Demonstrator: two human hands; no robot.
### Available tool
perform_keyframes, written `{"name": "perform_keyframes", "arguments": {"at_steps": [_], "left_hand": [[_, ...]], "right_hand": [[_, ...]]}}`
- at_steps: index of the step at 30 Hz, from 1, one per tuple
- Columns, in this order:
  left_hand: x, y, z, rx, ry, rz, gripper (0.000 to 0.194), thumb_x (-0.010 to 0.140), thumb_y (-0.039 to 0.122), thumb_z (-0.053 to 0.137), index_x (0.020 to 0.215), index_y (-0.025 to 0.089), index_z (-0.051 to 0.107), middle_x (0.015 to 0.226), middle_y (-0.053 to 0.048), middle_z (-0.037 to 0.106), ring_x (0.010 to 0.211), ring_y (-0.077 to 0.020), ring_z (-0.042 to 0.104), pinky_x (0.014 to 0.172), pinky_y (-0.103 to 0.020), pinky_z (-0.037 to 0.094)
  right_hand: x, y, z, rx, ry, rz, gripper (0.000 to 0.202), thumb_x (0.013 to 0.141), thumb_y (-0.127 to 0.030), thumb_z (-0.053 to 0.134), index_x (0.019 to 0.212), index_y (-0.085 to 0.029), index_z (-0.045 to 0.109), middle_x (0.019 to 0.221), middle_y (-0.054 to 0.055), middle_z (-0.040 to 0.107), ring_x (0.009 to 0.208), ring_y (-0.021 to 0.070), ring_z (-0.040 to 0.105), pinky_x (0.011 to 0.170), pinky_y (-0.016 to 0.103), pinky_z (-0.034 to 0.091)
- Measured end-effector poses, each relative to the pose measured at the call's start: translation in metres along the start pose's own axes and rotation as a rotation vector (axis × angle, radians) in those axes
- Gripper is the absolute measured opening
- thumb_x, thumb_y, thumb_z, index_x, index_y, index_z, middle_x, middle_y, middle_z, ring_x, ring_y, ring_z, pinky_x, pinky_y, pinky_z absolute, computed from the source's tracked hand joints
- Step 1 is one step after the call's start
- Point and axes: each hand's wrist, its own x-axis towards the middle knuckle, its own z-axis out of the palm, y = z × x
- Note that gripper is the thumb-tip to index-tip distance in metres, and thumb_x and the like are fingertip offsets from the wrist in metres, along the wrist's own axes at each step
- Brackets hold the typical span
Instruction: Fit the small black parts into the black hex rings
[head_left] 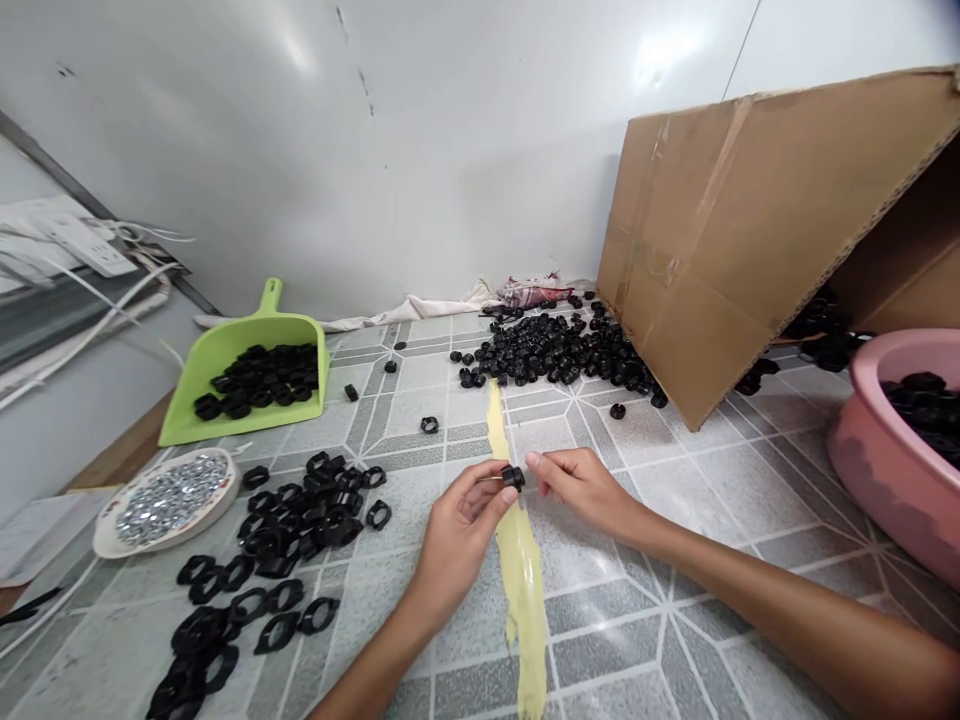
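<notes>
- Plainly, far to the left of the hands, a shallow dish (106,541) is heaped with small metal parts (174,498); these could be scattered if the rim were knocked by a reaching arm.
- Ahead and left of the hands, black pieces are held in a green dustpan (186,395); through its low front edge, some could be spilled by a bump.
- Nearer, left of the left hand, loose black rings (343,530) are spread on the desk (465,690); they could be swept together or mixed up by a careless forearm.
- By the left hand (463,520), a small black piece (513,477) is pinched between thumb and fingers, above the yellow strip (525,580); it could be twisted loose if pushed off-centre, since only a little of it is gripped.
- Straight ahead of the hands, a black pile (547,350) is banked up; if dropped there, the piece could easily be lost.
- The right hand (574,482) is curled just beside the piece; whether anything tiny is pinched cannot be told. If so, it could be fumbled.
- Beyond it, rightward, the pile could be disturbed if the leaning cardboard box (720,230) were nudged.
</notes>
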Motion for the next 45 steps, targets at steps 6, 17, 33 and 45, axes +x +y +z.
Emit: {"name": "perform_keyframes", "arguments": {"at_steps": [6,17,33,45], "left_hand": [[-0.001,0.000,0.000,-0.002,-0.038,0.014,0.034,0.083,0.034,0.073,0.113,0.020,0.064,0.109,-0.008,0.073,0.102,-0.0218,0.069,0.093,-0.035,0.054],[-0.001,0.000,0.001,0.007,-0.019,0.014,0.035,0.082,0.035,0.074,0.112,0.019,0.064,0.104,-0.008,0.073,0.099,-0.0219,0.069,0.093,-0.036,0.054],[-0.003,-0.002,0.001,0.019,0.003,0.029,0.036,0.083,0.037,0.073,0.114,0.020,0.065,0.115,-0.009,0.072,0.108,-0.0237,0.068,0.096,-0.036,0.054],[-0.005,-0.001,0.001,0.074,-0.022,0.074,0.030,0.087,0.035,0.070,0.114,0.021,0.066,0.110,-0.008,0.071,0.102,-0.0217,0.069,0.093,-0.034,0.054]], "right_hand": [[0.003,0.001,-0.003,0.108,-0.084,-0.046,0.030,0.087,-0.047,0.069,0.096,-0.019,0.069,0.068,-0.004,0.051,0.063,0.0121,0.044,0.060,0.025,0.032],[0.004,0.000,-0.003,0.107,-0.114,-0.005,0.036,0.091,-0.050,0.063,0.078,-0.017,0.067,0.061,-0.004,0.045,0.058,0.0108,0.039,0.056,0.025,0.031],[0.004,0.000,-0.004,0.193,-0.140,-0.040,0.032,0.089,-0.049,0.067,0.096,-0.018,0.065,0.066,-0.005,0.048,0.061,0.0109,0.045,0.058,0.024,0.033],[0.000,-0.006,-0.004,0.004,-0.096,-0.123,0.024,0.094,-0.043,0.062,0.099,-0.021,0.071,0.083,0.000,0.055,0.075,0.0145,0.051,0.066,0.027,0.037]]}}
